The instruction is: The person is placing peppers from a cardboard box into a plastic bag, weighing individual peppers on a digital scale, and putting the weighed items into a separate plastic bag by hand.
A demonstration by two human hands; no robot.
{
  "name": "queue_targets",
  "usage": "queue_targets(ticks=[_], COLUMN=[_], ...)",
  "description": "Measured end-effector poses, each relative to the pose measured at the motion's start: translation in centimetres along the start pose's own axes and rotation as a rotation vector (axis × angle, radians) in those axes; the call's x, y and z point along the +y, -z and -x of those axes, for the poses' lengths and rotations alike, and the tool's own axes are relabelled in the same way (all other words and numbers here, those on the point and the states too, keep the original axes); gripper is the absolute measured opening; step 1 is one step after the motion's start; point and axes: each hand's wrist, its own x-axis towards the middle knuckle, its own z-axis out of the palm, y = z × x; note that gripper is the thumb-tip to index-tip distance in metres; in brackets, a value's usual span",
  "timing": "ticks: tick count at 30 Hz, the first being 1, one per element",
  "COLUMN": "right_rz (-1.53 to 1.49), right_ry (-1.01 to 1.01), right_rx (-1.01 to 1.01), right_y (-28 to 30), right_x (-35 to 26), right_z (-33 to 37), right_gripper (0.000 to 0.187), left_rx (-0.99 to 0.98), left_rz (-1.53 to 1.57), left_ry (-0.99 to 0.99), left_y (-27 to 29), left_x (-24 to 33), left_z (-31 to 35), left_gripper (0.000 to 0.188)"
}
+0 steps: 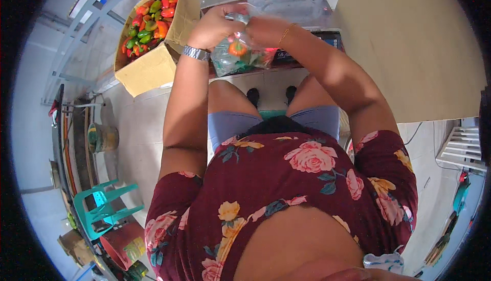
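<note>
In front of me a clear plastic bag (225, 61) hangs with a few peppers inside, among them an orange-red pepper (237, 49). My left hand (217, 28), with a metal watch at its wrist, is closed on the upper left of the bag. My right hand (267, 30), with a thin bracelet at the wrist, is closed on the bag's upper right side. The two hands are close together at the bag's top, and their fingertips are partly hidden by plastic. Beside my left hand stands an open cardboard box (148, 71) full of red, green and orange peppers (148, 25).
A low table (302, 9) lies under and beyond the hands. To the right is a large tan board-like surface (409, 51). Behind on the left are a green plastic stool (105, 207), a red bucket (120, 245) and a round container (102, 138). A white rack (463, 145) stands far right.
</note>
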Motion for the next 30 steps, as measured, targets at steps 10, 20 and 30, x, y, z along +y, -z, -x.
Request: queue_targets(ticks=[10,20,30], right_rz=[-0.368,0.139,-0.552], right_ry=[0.149,-0.156,-0.258], right_rx=[0.181,0.694,0.346], right_y=[1.7,-1.0,-3.5], right_x=[3.3,0.6,1.4], right_z=[4.6,5.5,2.9], right_gripper=[0.022,0.041,0.038], left_rx=[0.064,0.163,0.872], left_rz=[-0.205,0.036,0.174], left_ry=[0.022,-0.154,-0.410], left_y=[-1.5,-2.2,-3.1], left_x=[0.9,0.8,-4.5], left_z=[0.9,0.4,3.3], left_gripper=[0.039,0.028,0.044])
